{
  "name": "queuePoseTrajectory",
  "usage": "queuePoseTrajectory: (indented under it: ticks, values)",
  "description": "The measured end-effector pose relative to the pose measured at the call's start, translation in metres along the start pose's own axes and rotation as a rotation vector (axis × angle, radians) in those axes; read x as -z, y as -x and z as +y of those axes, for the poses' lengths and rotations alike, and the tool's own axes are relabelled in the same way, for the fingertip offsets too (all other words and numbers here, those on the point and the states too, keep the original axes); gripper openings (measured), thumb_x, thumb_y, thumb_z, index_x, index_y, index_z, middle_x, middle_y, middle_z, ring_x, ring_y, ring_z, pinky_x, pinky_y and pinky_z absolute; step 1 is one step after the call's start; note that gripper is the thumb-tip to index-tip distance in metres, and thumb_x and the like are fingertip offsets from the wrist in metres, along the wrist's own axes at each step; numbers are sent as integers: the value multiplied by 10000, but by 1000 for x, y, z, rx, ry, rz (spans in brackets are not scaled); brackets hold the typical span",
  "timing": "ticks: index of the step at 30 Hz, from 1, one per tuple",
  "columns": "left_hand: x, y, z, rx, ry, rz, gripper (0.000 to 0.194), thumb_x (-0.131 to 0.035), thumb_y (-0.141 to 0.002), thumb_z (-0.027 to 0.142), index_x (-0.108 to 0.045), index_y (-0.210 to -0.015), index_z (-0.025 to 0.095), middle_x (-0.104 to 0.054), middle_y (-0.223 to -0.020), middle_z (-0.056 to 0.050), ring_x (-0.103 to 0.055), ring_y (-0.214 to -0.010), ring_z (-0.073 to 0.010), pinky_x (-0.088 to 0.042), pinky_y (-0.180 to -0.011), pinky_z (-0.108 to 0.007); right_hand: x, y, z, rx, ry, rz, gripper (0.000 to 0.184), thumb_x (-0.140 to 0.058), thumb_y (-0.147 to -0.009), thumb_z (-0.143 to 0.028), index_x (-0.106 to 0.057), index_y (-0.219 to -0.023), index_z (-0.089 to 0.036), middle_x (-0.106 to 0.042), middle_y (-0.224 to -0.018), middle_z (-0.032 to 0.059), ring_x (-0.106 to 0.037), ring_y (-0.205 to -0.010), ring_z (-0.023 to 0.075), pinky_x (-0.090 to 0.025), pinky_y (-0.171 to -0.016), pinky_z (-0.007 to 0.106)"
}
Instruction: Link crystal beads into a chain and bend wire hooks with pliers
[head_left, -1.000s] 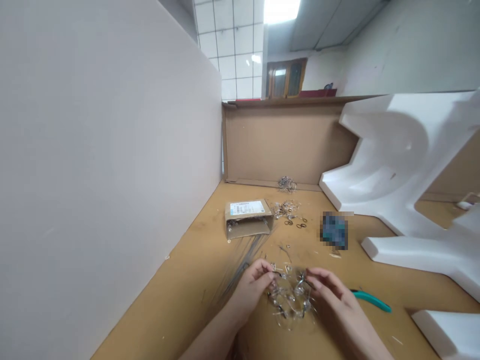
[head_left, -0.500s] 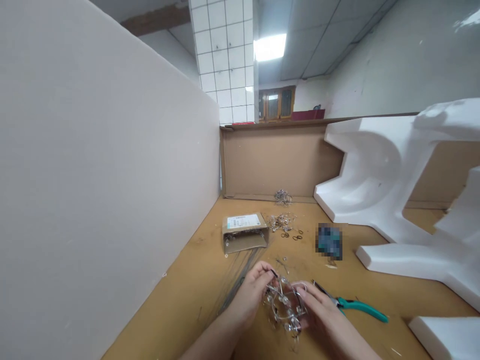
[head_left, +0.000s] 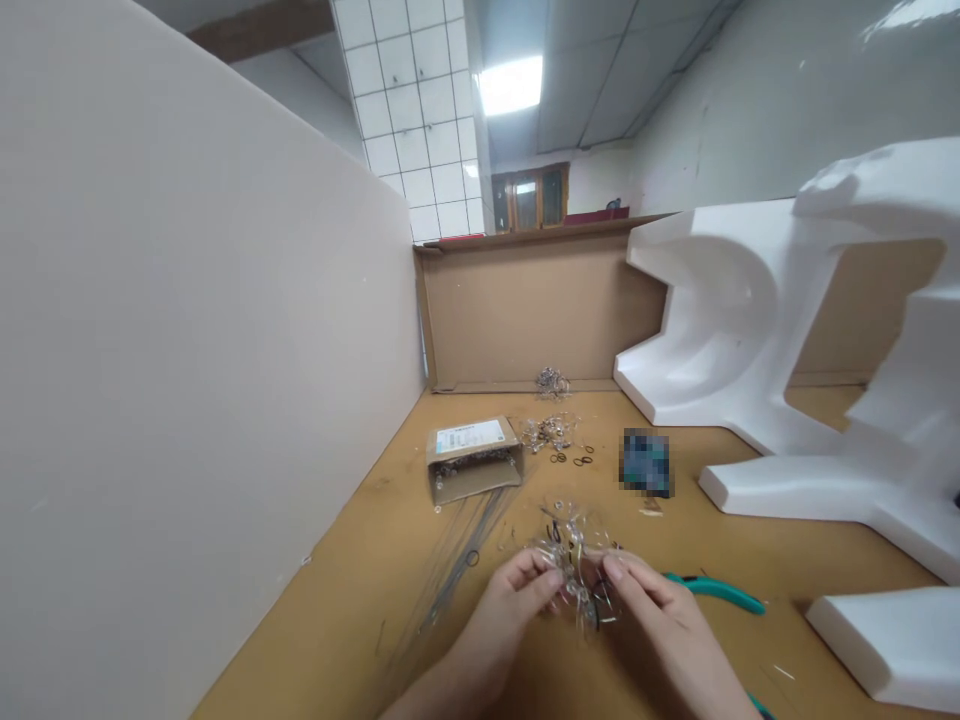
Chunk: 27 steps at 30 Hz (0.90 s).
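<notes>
My left hand (head_left: 517, 605) and my right hand (head_left: 652, 610) face each other low in the head view. Between them is a loose, shiny bundle of beaded wire (head_left: 577, 580), with clear beads and some dark pieces in it. The thumb and fingers of my left hand pinch its left side. My right hand has its thumb and fingers closed on the right side. Fine strands overlap, so single parts are hard to make out. Behind my right hand lies a pair of pliers with teal handles (head_left: 724, 592); its jaws are hidden.
Grey wires (head_left: 457, 565) lie to the left, with a dark ring (head_left: 472, 558) on them. An open cardboard box (head_left: 474, 440) stands behind. Beaded pieces (head_left: 551, 432), a farther pile (head_left: 553, 382) and a blurred-out item (head_left: 646, 462) are beyond. White foam (head_left: 787, 440) borders the right.
The beaded wire bundle has been turned and gathered between my hands, farther from me, and its ring-like outline no longer shows. My right hand now covers the pliers' jaws. The camera has shifted slightly.
</notes>
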<state>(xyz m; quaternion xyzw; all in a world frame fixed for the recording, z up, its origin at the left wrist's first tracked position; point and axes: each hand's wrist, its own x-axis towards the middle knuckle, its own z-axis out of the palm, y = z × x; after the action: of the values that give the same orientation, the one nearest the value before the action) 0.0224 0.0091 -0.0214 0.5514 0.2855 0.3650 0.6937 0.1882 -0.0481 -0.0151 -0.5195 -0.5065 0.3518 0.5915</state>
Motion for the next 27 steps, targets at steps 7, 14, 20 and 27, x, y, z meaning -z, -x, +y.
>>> queuePoseTrajectory:
  ticks: [7, 14, 20, 27]
  values:
    - [12, 1, 5, -78, 262, 80, 217, -622, -731, 313, -503, -657, 147, -464, -577, 29, -420, -585, -89, -354, -694, -248, 5, 1, 7, -153, -72, 159, 315, -594, -696, -492, -665, -727, -187, -666, -752, 52, -591, -794, 225, -466, -731, 282]
    - [14, 7, 15, -77, 443, 93, 205, -603, -730, 251, -477, -608, 146, -449, -535, 31, -418, -566, -93, -362, -714, -268, 2, 9, 0, 47, 152, 104, 227, -547, -733, -396, -528, -602, -212, -518, -600, -11, -505, -615, 163, -419, -572, 230]
    - [25, 6, 16, -145, 246, 151, 220, -565, -759, 286, -454, -616, 160, -408, -495, 50, -372, -528, -87, -317, -607, -219, 17, 5, -4, 79, 250, 5, 141, -541, -738, -357, -585, -798, -237, -614, -747, 22, -591, -710, 192, -474, -629, 253]
    - [12, 19, 18, -167, -206, 69, 242, -540, -790, 342, -478, -638, 165, -480, -600, 18, -454, -654, -112, -353, -749, -255, 3, 16, 25, 120, 504, -117, 961, -789, -390, -293, -437, -1284, -275, -472, -1308, 103, -385, -1195, 381, -299, -977, 529]
